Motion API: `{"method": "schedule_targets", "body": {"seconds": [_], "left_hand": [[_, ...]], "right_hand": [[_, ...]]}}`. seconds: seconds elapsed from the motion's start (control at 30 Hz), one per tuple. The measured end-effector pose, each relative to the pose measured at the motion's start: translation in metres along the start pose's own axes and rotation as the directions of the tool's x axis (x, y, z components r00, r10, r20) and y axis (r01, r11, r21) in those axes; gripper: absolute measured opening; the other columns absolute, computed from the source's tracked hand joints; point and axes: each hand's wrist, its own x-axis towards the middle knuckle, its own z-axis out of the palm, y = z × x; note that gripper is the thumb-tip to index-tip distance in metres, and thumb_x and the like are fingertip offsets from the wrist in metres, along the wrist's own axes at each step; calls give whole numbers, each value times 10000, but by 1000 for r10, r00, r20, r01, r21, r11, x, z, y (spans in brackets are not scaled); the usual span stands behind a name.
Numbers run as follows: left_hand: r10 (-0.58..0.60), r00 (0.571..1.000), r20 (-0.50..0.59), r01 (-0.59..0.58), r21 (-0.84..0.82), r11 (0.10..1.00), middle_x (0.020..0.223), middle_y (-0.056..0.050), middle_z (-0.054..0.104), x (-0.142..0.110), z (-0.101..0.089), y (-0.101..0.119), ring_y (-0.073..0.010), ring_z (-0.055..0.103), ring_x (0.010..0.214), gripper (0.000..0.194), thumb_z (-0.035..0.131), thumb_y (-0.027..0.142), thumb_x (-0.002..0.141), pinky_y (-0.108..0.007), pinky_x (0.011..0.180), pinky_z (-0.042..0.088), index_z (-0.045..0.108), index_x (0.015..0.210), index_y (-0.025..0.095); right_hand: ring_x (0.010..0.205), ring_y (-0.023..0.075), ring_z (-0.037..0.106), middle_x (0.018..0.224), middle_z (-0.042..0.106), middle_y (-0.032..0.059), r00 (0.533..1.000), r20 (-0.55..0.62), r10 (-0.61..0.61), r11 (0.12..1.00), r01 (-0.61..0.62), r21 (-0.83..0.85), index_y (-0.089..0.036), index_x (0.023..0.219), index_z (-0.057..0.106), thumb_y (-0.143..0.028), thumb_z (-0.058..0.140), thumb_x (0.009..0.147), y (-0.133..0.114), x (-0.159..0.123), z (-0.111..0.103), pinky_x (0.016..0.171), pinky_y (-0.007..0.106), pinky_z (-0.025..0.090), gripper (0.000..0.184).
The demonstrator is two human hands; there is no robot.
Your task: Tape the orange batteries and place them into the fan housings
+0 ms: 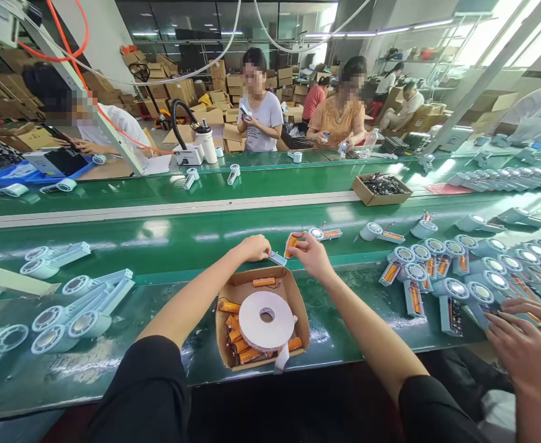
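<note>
My left hand (254, 248) is closed on a light blue device housing (278, 258), whose handle end sticks out toward the right; the rest of it is hidden by the hand. Between the thumb and fingers of my right hand (314, 253) is an orange battery (291, 245), held upright beside that handle end. Just below both hands stands a cardboard box (301, 301) with several orange batteries (264, 282) inside. A roll of white tape (277, 311) lies on top of them, its loose end hanging over the box's front edge.
Light blue housings (83, 323) lie at the left, and many with orange batteries (413, 298) crowd the right. A co-worker's hands (519, 338) work at the right edge. Across the green belt (182, 212) are a carton of small dark parts (381, 187) and several people.
</note>
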Motion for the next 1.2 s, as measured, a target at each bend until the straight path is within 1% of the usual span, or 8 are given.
{"method": "schedule_targets", "body": {"seconds": [0.17,0.47,0.63,0.8,0.9,1.03,1.13,1.2], "left_hand": [[-63,997,35,65,-51,997,1206,-83,724,6,-9,-1,-217,699,1084,281,661,419,1028,-457,991,591,708,1168,179],[-213,975,-65,200,-162,966,1252,-95,700,14,0,11,-224,699,1081,337,657,419,1031,-448,948,614,672,1270,181],[-209,975,-81,185,-236,954,1248,-93,705,12,-2,17,-224,699,1091,316,664,405,1029,-453,959,612,682,1246,175],[-215,969,-122,173,-287,942,1211,-89,722,14,-12,32,-218,705,1072,280,654,384,1034,-455,973,602,693,1209,169],[-231,953,-196,168,-294,941,1318,-134,707,-3,-20,49,-279,649,1252,303,658,300,1008,-508,1113,520,676,1284,175],[-132,970,-205,66,-299,952,1471,-105,655,-76,-22,75,-319,543,1421,513,772,389,896,-466,1205,442,664,1377,247],[102,995,-11,-101,-277,955,1423,-48,701,-141,-16,91,-338,570,1398,586,841,569,782,-453,1166,469,727,1307,334],[104,990,93,-81,-229,970,1422,-36,707,-169,-12,98,-377,549,1415,649,860,639,712,-502,1178,445,742,1288,366]], "right_hand": [[844,207,795,952,843,36,970,238,57,763,111,-636,-232,1307,628,-281,571,988,7,24,10,803,315,605,327],[977,338,783,1045,821,136,925,328,195,394,232,-889,-264,1389,645,-367,619,1028,-3,22,14,796,337,535,377],[1046,327,765,1138,809,148,897,370,242,291,296,-910,-298,1429,628,-426,585,1055,1,21,23,850,367,550,397],[1231,327,679,1262,774,138,871,438,224,288,370,-883,-272,1192,780,-436,704,979,1,38,29,939,367,545,280],[1170,285,704,1257,784,103,888,426,171,317,360,-878,-284,1206,795,-344,637,1010,0,45,14,940,350,557,258],[1335,333,613,1445,702,133,954,296,43,348,263,-900,-252,1362,738,-249,561,1030,4,35,-18,1108,482,503,377],[1419,354,542,1543,621,155,980,191,-50,442,194,-876,-209,1361,735,-283,578,1029,11,10,-34,1182,547,445,374],[1378,332,582,1480,667,150,981,147,-128,590,195,-783,-208,1269,774,-294,605,1015,14,-10,-35,1194,534,445,317]]}}
